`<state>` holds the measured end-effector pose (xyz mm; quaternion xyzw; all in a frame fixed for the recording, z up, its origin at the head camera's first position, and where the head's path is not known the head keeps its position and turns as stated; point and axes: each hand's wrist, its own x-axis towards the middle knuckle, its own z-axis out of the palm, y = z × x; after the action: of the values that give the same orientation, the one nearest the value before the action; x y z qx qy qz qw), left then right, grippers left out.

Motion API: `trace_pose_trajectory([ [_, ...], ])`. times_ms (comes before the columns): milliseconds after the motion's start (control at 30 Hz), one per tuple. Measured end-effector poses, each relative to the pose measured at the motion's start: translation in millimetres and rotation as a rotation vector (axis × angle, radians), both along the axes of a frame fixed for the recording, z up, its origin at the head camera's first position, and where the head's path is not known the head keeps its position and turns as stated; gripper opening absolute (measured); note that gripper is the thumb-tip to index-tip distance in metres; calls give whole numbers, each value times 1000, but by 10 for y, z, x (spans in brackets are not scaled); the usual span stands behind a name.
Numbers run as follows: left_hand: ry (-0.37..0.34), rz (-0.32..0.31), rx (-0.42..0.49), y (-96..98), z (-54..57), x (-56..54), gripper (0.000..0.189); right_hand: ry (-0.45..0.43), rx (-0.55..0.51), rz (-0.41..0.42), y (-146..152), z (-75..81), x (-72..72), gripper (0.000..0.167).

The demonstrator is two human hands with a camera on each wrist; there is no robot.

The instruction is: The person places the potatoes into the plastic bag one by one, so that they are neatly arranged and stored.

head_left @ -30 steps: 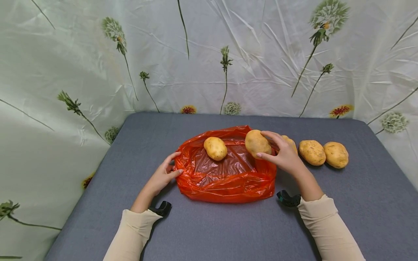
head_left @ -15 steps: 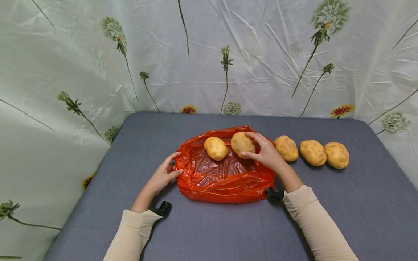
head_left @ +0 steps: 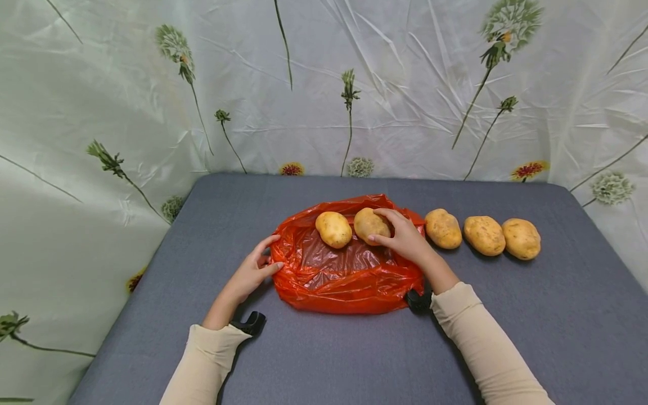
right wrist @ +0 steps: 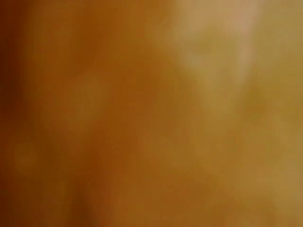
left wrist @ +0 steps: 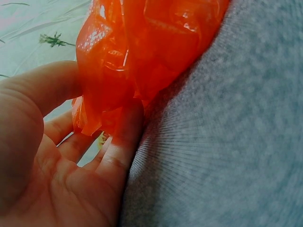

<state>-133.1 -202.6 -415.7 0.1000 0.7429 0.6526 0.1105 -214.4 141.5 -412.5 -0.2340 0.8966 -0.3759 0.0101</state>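
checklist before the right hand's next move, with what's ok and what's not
1. Right hand has fingers and thumb around the brownish-yellow oval potato: ok.
2. Crinkled red plastic bag has its mouth spread open: ok.
3. Left hand holds the bag's left side: ok.
4. Held potato rests on the bag's bottom: cannot tell; the head view looks down on it and the right wrist view is a blur.
5. Three yellow-brown lumpy potatoes are in the bag: not ok; they lie to its right on the grey fabric-covered table.
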Motion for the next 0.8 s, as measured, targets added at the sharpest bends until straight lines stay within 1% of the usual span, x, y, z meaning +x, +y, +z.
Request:
trace_pose_trajectory([
  [167,-2,1,2,-2,3,0,60,6,13,-2,-1,9,1,64],
  [333,1,-1,-6,-1,7,2,60,12,4,-4,10,49,41,64],
  [500,2,-1,-7,-2,1,-2,60,34,-46,6,48,124,96,62],
  [800,6,-1,-7,-6,2,-3,60,134,-152,-6,164,253,183,60],
])
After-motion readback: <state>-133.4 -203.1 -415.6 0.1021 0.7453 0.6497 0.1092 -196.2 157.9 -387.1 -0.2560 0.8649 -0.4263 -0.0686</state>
